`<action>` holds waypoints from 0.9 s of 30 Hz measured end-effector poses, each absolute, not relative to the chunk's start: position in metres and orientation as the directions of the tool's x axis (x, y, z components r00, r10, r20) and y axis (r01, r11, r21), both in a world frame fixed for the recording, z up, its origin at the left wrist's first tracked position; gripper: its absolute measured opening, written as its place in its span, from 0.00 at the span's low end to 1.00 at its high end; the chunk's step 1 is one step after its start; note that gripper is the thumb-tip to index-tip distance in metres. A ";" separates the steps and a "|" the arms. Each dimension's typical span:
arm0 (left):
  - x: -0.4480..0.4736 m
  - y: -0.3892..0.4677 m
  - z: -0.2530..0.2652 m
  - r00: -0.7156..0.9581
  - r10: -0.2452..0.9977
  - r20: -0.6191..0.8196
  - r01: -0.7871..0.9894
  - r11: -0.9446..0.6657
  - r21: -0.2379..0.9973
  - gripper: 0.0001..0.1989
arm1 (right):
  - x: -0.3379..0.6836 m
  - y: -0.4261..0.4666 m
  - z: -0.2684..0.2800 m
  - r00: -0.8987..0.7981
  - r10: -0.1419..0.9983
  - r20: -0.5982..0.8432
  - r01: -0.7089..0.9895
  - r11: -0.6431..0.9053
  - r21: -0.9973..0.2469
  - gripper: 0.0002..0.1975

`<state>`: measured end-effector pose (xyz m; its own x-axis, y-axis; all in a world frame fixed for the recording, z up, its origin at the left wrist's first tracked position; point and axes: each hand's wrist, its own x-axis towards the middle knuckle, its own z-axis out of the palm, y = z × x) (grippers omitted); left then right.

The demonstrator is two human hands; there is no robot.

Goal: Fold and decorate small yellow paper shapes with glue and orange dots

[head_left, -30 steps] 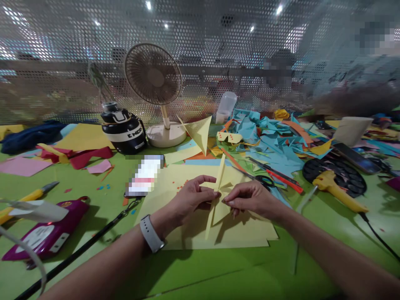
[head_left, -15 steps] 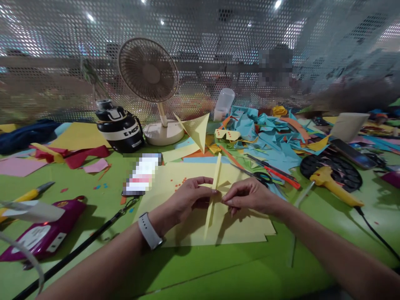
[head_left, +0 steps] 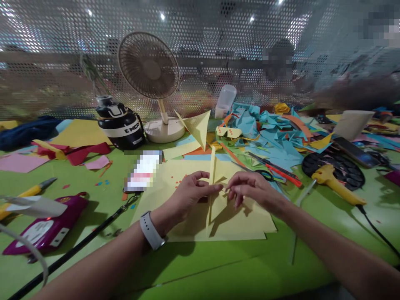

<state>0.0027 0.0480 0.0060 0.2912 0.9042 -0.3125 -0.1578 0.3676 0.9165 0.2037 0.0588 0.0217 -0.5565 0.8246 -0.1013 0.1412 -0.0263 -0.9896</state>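
Note:
My left hand (head_left: 189, 193) grips a folded piece of pale yellow paper (head_left: 213, 166) between thumb and fingers, holding it on edge above the sheets. My right hand (head_left: 254, 189) is close on its right side, thumb and forefinger pinched together by the paper. Whatever lies between those right fingertips is too small to make out. Beneath both hands are large pale yellow sheets (head_left: 175, 231), with small orange bits (head_left: 178, 181) scattered near my left hand.
A phone (head_left: 143, 173), a fan (head_left: 165, 129) and a black bottle (head_left: 121, 131) stand or lie on the left. To the right are scissors (head_left: 265, 174), a red cutter (head_left: 284, 175) and a yellow glue gun (head_left: 340, 187). Blue paper scraps (head_left: 265, 137) are heaped behind.
My right hand has shifted slightly up and right, its fingers spread a little more. The folded paper in my left hand has tipped and turned, showing more of its right side.

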 end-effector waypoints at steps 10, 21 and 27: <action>0.004 0.048 0.007 0.248 0.930 -0.271 -0.164 0.316 0.935 0.21 | 0.192 0.054 0.013 -0.583 0.770 -0.258 0.296 -0.094 -0.950 0.20; 0.005 0.048 0.008 0.247 0.932 -0.267 -0.165 0.312 0.936 0.22 | 0.194 0.056 0.012 -0.605 0.754 -0.256 0.231 -0.141 -0.963 0.14; 0.003 0.049 0.011 0.283 0.907 -0.312 -0.156 0.365 0.918 0.24 | 0.195 0.056 0.012 -0.601 0.758 -0.253 0.210 -0.156 -0.965 0.11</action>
